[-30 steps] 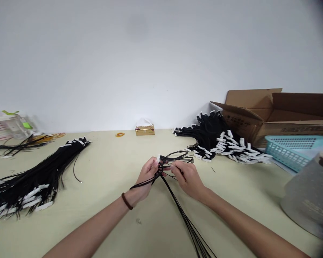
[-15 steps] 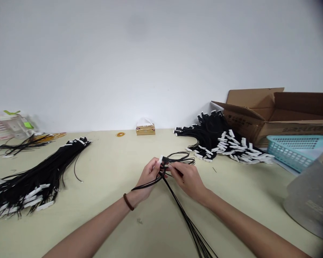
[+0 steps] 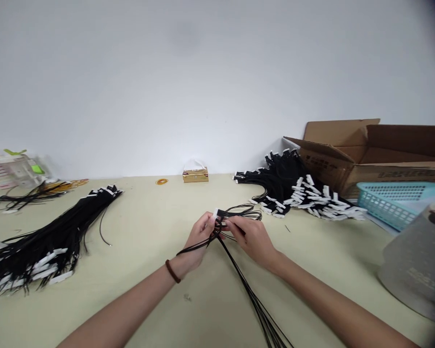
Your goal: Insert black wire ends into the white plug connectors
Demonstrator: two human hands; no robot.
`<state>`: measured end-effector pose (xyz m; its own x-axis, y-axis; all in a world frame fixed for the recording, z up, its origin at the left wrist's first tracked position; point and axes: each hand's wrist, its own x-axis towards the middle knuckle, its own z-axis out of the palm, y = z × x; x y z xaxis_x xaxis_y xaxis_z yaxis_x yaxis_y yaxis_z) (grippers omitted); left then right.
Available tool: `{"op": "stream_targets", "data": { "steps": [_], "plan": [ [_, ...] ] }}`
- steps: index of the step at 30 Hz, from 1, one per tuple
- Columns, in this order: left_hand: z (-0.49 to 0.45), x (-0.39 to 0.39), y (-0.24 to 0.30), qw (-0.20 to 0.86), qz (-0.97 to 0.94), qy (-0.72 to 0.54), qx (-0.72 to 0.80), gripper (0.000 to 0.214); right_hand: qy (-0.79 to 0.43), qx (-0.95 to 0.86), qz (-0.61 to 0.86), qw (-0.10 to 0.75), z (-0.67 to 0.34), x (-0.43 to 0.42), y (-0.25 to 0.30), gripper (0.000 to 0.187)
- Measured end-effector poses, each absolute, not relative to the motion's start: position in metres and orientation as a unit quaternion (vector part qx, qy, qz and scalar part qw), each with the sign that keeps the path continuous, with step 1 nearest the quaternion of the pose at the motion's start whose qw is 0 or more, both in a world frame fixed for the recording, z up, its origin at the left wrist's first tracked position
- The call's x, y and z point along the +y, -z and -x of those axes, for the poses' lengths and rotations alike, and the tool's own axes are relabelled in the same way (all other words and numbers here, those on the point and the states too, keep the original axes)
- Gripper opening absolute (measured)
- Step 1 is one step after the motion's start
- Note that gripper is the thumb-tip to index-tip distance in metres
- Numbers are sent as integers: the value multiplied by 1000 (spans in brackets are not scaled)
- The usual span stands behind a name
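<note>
My left hand (image 3: pixel 199 237), with a brown band on its wrist, is closed around a black wire harness (image 3: pixel 241 278) near its white connector (image 3: pixel 215 213). Some of the wires loop back over that hand and wrist. Just to the right, my right hand (image 3: pixel 252 237) pinches wires of the same harness close to the connector; its fingertips are partly hidden among them. One loop of wire stands out beyond the right hand, and the long loose strands run down to the bottom edge.
A pile of wire harnesses (image 3: pixel 54 237) lies at left, and another heap (image 3: pixel 282 176) at right before an open cardboard box (image 3: pixel 402 171). A turquoise basket (image 3: pixel 380 208) and grey container (image 3: pixel 416 261) stand at right. Rubber bands (image 3: pixel 162 181) and a tissue pack (image 3: pixel 195 175) sit near the wall.
Both hands stay almost in place on the harness, with only slight finger movement at the connector. The whole view has shifted a little.
</note>
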<state>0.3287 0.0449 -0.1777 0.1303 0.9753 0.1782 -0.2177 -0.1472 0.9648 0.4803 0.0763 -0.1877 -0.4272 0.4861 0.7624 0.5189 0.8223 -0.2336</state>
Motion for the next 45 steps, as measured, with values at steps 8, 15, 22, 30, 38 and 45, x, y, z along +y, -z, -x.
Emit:
{"op": "stream_targets", "data": {
  "steps": [8, 15, 22, 30, 38, 45],
  "plan": [
    [-319, 51, 183, 633, -385, -568, 358, 19, 207, -823, 262, 459, -496, 90, 179, 17],
    [-317, 51, 177, 674, -364, -535, 356, 18, 275, -803, 343, 402, -521, 110, 174, 32],
    [-314, 51, 182, 676, -411, -488, 368, 25, 305, -806, 334, 381, -534, 121, 175, 27],
    [-316, 50, 178, 704, -362, -503, 348, 22, 384, -793, 259, 396, -533, 116, 171, 25],
    [-320, 52, 180, 697, -310, -554, 334, 13, 411, -841, 50, 349, -495, 86, 178, 18],
    [-324, 48, 180, 707, -314, -539, 332, 16, 355, -868, 56, 343, -486, 88, 188, 13]
  ]
}}
